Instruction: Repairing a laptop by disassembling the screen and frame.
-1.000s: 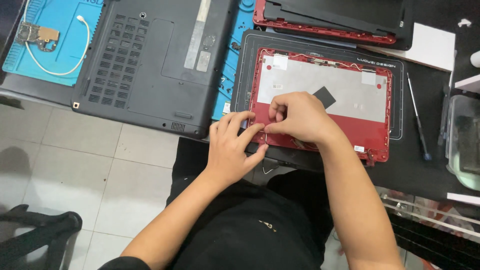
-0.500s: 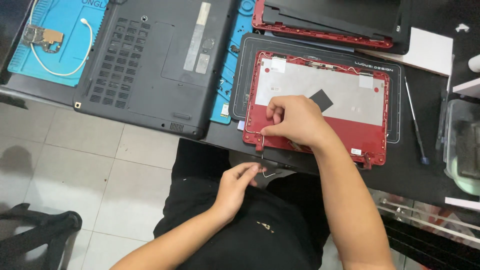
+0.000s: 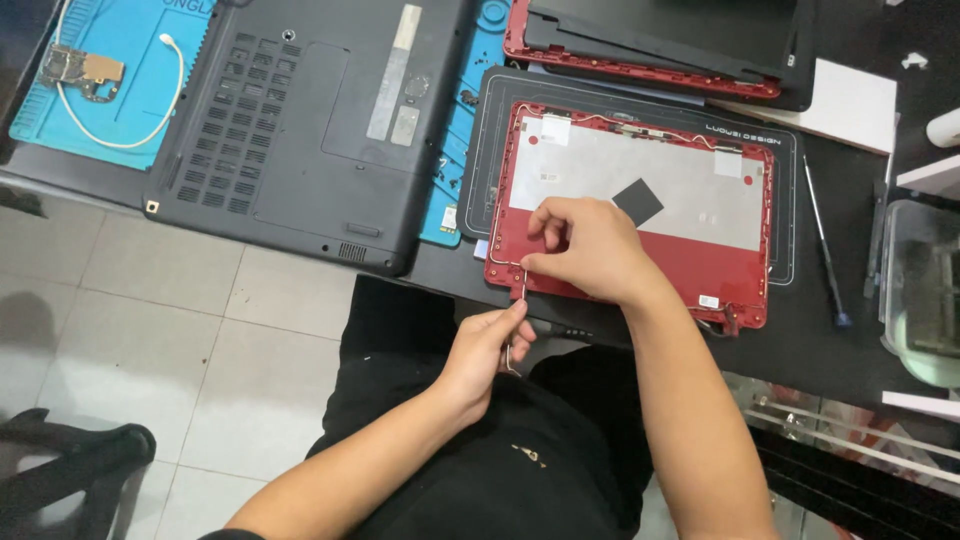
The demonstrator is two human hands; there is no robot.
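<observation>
on black mat (image 3: 480, 150), near table edge: red lid (image 3: 740, 250), inner side up, grey panel across upper half, black square patch (image 3: 637, 201) on it. right hand (image 3: 590, 250) resting on lid's lower left part, fingers pinched on thin wire (image 3: 523, 285) at lid's bottom left corner. left hand (image 3: 490, 345) below table edge, over lap, fingertips gripping same wire lower down; wire running taut between both hands, loose end hanging under left hand.

left of lid: black laptop (image 3: 300, 120) lying bottom up, overhanging table edge. further left, blue mat (image 3: 40, 130) with small circuit board (image 3: 85, 68) and white cable (image 3: 170, 90). behind lid: red bezel (image 3: 640, 65) with dark frame on top. right of lid, just beside mat: screwdriver (image 3: 822, 245), tip away, handle near. white card (image 3: 845, 105) at upper right, clear box (image 3: 920, 290) at right edge. below: tiled floor (image 3: 150, 330), black clothing over lap.
</observation>
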